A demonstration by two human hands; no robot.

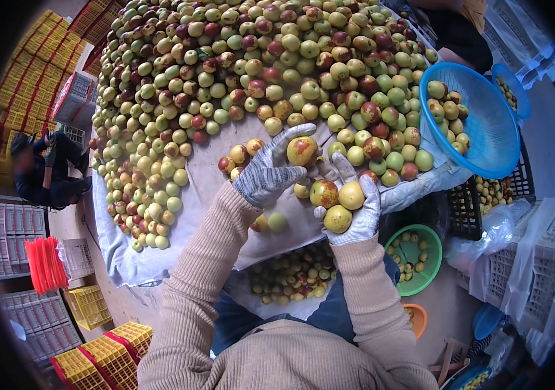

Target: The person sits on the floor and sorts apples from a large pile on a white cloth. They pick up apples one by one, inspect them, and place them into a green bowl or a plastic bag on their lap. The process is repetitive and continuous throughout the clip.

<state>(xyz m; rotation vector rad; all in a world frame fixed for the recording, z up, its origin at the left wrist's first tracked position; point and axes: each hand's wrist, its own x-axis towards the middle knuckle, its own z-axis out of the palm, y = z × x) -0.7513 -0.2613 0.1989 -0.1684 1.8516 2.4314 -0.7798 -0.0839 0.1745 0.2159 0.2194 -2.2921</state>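
Note:
My left hand (273, 168), in a grey-and-white knit glove, holds a yellow jujube with brown-red patches (301, 151) between its thumb and forefinger. Palm up beside it, my right hand (350, 222), gloved the same way, cradles several jujubes (338, 219); one of them has a heavily russet-mottled skin (323, 194). Under both hands spreads a cloth-covered table (209, 170), with a large heap of green, yellow and red jujubes (238, 58) at its far side. A few loose jujubes (239, 154) lie close to my left hand.
A blue plastic basket (487, 131) with jujubes tilts at the right table edge. Below it are a black crate (463, 209) and a green basket (433, 248). More jujubes (297, 278) lie between my legs. A person (51, 165) sits left near stacked yellow crates (34, 73).

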